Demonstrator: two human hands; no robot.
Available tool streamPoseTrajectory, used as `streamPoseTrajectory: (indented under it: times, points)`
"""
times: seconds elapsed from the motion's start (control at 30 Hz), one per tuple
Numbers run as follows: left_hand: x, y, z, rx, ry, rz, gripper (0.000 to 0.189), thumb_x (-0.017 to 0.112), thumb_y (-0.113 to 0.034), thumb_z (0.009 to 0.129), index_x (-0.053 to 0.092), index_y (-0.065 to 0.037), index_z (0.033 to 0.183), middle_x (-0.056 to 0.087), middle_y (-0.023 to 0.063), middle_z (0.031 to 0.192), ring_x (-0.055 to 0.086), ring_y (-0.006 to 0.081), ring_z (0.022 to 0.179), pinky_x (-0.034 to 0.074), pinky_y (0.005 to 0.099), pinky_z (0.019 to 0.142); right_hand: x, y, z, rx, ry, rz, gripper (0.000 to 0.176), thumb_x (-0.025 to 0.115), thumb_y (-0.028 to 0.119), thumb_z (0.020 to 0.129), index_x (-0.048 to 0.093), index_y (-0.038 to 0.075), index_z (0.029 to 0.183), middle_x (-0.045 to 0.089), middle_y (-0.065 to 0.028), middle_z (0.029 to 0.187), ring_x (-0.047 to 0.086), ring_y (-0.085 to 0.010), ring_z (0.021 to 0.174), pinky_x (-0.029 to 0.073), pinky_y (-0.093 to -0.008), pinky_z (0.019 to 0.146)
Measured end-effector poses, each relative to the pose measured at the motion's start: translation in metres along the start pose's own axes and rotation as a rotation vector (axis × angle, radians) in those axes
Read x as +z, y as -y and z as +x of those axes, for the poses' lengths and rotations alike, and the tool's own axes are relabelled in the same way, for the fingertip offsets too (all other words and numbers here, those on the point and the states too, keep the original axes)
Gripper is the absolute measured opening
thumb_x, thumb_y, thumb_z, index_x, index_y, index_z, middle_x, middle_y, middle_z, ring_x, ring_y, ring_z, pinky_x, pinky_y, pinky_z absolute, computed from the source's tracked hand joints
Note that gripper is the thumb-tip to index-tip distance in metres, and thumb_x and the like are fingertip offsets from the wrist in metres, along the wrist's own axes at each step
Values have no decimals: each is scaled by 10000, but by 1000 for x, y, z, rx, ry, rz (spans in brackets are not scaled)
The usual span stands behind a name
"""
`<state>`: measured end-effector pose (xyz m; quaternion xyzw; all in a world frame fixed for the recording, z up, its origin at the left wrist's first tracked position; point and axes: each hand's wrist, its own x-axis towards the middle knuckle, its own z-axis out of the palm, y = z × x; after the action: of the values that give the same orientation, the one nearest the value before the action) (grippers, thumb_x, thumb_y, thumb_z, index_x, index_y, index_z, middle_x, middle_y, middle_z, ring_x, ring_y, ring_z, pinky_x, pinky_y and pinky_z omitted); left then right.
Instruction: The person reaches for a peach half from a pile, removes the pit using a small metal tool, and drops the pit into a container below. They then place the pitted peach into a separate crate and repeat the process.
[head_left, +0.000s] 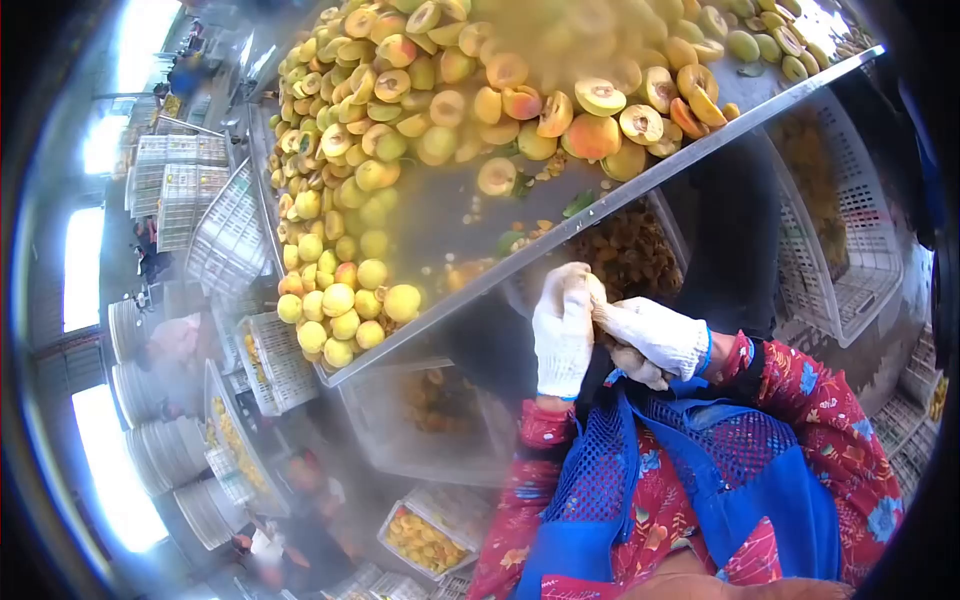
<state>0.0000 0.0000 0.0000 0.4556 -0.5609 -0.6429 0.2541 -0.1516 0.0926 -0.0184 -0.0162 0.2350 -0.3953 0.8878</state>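
My left hand point(566, 325), in a white knit glove, is raised just off the near edge of the metal-rimmed table point(480, 292). My right hand point(655, 338), gloved the same way, meets it, and the fingertips press together. Both are closed; whatever lies between the fingers is hidden or too small to make out. Beyond them, a big heap of halved yellow peaches point(597, 136) covers much of the tabletop, cut faces and pits showing on several. Whole yellow peaches point(338, 299) gather at the left corner.
Below the table edge, a container holds brown pits or scraps point(630, 250). A white plastic crate point(865, 230) stands to the right, and a pale bin point(365, 405) sits under the left corner. A crate of yellow fruit point(425, 540) is on the floor. Stacked crates point(180, 190) line the left.
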Motion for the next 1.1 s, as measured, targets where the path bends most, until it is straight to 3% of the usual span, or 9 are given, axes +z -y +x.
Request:
streamPoseTrajectory:
  times: [0.07,0.17,0.3,0.33,0.47,0.8,0.97,1.0,1.1]
  points:
    - [0,-3,-3,-36,-25,105,384,482,-341,1080,628,-5,1193,675,117,1025,650,169,938,519,304,845,28,17,-8,91,-159,-94,438,474,476,1062,618,62,1048,477,3,636,445,-106,430,359,-258,382]
    - [4,17,5,254,-99,29,364,479,-310,1077,631,4,1180,689,101,966,663,179,900,527,310,821,-6,20,3,260,367,504,457,422,466,1083,609,56,1003,414,21,611,380,-84,416,314,-251,375]
    - [12,-4,-7,237,-103,345,331,487,-288,1068,635,-14,1179,703,89,889,678,196,856,532,317,808,-4,11,-6,213,337,471,460,402,459,1090,605,55,1006,400,30,607,360,-79,408,302,-246,358]
    - [12,-14,-7,128,-51,474,315,489,-285,1069,639,-26,1164,710,97,929,683,190,877,533,314,810,-8,8,-6,215,216,466,440,412,445,1089,600,55,1010,400,35,608,349,-72,397,293,-245,348]
    - [4,13,-2,85,116,-161,400,472,-358,1079,627,6,1140,711,129,941,686,187,878,542,301,803,-1,5,-12,229,355,636,415,415,413,1093,588,46,1010,403,40,598,345,-49,381,290,-238,344]
    - [20,14,-8,110,90,-421,462,441,-404,1080,586,24,1178,701,152,938,669,195,863,546,315,797,-6,-3,-11,185,407,671,419,396,408,1099,586,45,1011,405,53,587,358,-51,368,304,-229,353]
    - [8,25,0,119,99,-133,438,441,-395,1079,576,8,1184,701,152,931,673,198,857,548,321,800,-5,1,-9,193,291,608,421,389,410,1099,586,49,1009,396,64,585,364,-47,373,331,-248,370]
    - [6,23,0,139,114,-96,432,445,-392,1078,576,5,1186,701,149,929,673,197,856,548,320,800,-3,-1,-9,184,370,643,417,394,417,1096,583,55,1011,398,66,584,378,-49,385,338,-259,375]
    - [13,12,-5,68,121,-424,430,449,-390,1078,600,2,1169,703,141,920,674,192,848,546,312,795,-1,-7,-4,166,476,705,412,396,419,1094,584,59,1026,402,71,584,379,-44,380,326,-251,364]
